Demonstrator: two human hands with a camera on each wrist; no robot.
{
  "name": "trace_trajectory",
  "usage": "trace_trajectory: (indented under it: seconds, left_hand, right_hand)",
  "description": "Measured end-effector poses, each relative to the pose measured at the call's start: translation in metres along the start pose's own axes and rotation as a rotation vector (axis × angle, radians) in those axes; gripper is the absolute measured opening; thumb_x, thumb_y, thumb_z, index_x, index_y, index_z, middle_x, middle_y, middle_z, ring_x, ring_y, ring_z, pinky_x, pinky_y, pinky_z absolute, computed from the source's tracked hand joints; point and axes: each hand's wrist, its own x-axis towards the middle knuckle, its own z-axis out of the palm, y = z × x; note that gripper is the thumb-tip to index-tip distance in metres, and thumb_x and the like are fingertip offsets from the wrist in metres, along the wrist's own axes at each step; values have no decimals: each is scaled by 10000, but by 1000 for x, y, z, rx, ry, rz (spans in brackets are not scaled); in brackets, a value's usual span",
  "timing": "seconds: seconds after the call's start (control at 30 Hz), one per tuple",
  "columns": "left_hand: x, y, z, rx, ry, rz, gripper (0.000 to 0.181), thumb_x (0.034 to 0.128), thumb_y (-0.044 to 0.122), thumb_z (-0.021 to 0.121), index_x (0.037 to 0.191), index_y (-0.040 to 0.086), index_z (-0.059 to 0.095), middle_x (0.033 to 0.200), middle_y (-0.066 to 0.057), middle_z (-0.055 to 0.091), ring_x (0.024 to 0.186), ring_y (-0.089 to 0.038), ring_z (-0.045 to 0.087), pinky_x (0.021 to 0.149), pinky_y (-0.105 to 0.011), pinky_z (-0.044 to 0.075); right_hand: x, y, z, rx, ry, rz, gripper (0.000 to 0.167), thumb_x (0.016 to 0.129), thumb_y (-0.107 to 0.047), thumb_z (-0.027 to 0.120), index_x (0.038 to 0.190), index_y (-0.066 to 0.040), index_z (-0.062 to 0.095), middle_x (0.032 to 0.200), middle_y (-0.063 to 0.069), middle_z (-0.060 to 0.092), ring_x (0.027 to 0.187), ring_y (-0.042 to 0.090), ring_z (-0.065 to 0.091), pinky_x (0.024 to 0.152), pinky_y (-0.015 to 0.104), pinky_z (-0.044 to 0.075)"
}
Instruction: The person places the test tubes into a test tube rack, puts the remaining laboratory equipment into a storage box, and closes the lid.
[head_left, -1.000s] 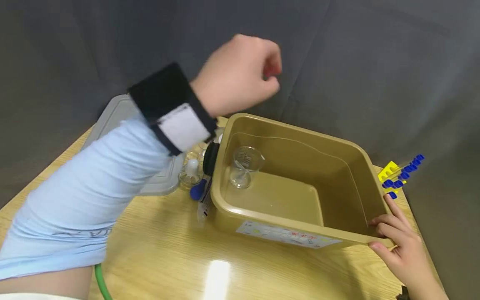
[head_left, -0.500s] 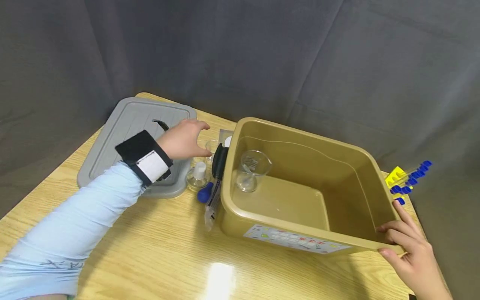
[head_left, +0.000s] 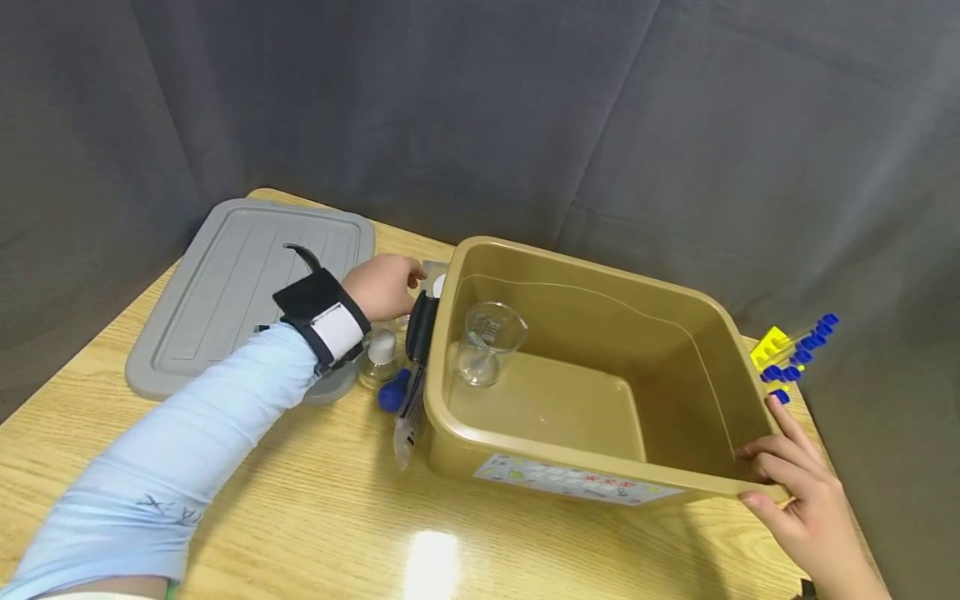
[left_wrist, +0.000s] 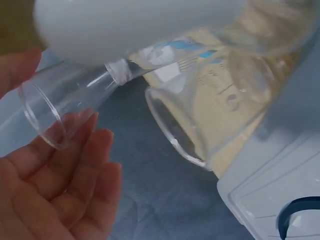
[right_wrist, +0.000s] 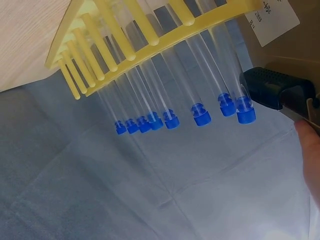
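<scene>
My left hand (head_left: 382,287) is down beside the left end of the tan plastic bin (head_left: 577,457). In the left wrist view, its thumb and curled fingers lie round a clear, wide-rimmed vessel with a narrow neck (left_wrist: 75,95); the head view hides most of it. A second clear round-rimmed vessel (left_wrist: 175,132) lies close by. My right hand (head_left: 806,500) grips the bin's near right corner, with several fingers over the rim and the thumb on the front side. Inside the bin, a clear beaker (head_left: 495,329) stands near the left wall.
A grey lid (head_left: 240,275) lies at left. By the bin's black handle latch (head_left: 422,327) are a white-capped glass bottle (head_left: 381,348), a blue rubber bulb (head_left: 392,392) and a bagged item (head_left: 405,433). Right of the bin stands a yellow rack (right_wrist: 150,47) with several blue-capped test tubes (right_wrist: 192,75).
My left hand has come down from above the bin to its left side, and its fingers have drawn closer together. The right hand stays on the bin's corner.
</scene>
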Motion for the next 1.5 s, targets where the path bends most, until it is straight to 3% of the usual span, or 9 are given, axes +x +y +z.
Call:
trace_trajectory:
  seconds: [0.2, 0.53, 0.73, 0.9, 1.0, 1.17, 1.33, 1.5]
  left_hand:
    - [5, 10, -19, -63, 48, -2, 450, 818, 206, 643, 1200, -28, 598, 1135, -200, 644, 1054, -329, 604, 898, -429, 472]
    - [6, 34, -81, -182, 219, 8, 437, 831, 182, 619, 1200, -50, 586, 1138, -220, 622, 1043, -310, 574, 921, -420, 439]
    - [-4, 58, -122, -239, 325, 11, 465, 864, 225, 588, 1269, -2, 553, 1214, -179, 605, 1111, -265, 557, 932, -398, 435]
    - [-9, 84, -142, -238, 378, 74, 458, 874, 240, 580, 1283, 37, 551, 1222, -123, 612, 1107, -200, 556, 933, -339, 430]
    - [-10, 106, -144, -234, 365, 133, 445, 867, 239, 588, 1270, 52, 563, 1208, -87, 620, 1080, -155, 556, 927, -296, 428]
    - [-5, 143, -131, -154, 282, 218, 424, 861, 256, 604, 1245, 78, 585, 1168, -47, 632, 1032, -111, 565, 905, -241, 431]
    - [4, 170, -111, -27, 193, 223, 422, 867, 321, 596, 1251, 145, 588, 1109, 29, 652, 991, -70, 580, 852, -234, 458]
    - [14, 184, -88, 56, 127, 210, 419, 851, 350, 608, 1235, 181, 604, 1154, 67, 654, 999, -68, 601, 821, -272, 489]
  right_hand:
    - [0, 0, 0, -3, 7, -16, 416, 850, -463, 622, 625, -134, 502, 971, -160, 606, 1387, 262, 323, 1098, 182, 252]
    - [2, 1, 1, -16, 20, -22, 427, 846, -477, 618, 616, -134, 508, 963, -170, 604, 1381, 255, 338, 1094, 177, 260]
    - [4, 3, 1, -20, 22, -14, 411, 847, -471, 621, 621, -143, 520, 952, -161, 606, 1381, 267, 336, 1092, 176, 263]
    - [6, 4, 5, -9, 23, -25, 408, 857, -458, 617, 624, -137, 525, 943, -131, 609, 1379, 275, 338, 1090, 176, 270]
    - [7, 4, 5, -14, 23, -27, 414, 859, -464, 611, 623, -137, 517, 937, -125, 607, 1378, 268, 341, 1086, 169, 273]
    - [9, 6, 7, -13, 18, -22, 418, 852, -471, 612, 623, -135, 513, 938, -132, 603, 1383, 249, 335, 1089, 166, 264]
    - [8, 8, 9, -6, 9, -11, 407, 856, -454, 610, 628, -136, 496, 946, -141, 594, 1391, 224, 323, 1084, 155, 260]
    - [9, 8, 10, 0, 13, -8, 405, 854, -447, 614, 636, -123, 507, 954, -143, 595, 1390, 219, 323, 1083, 153, 260]
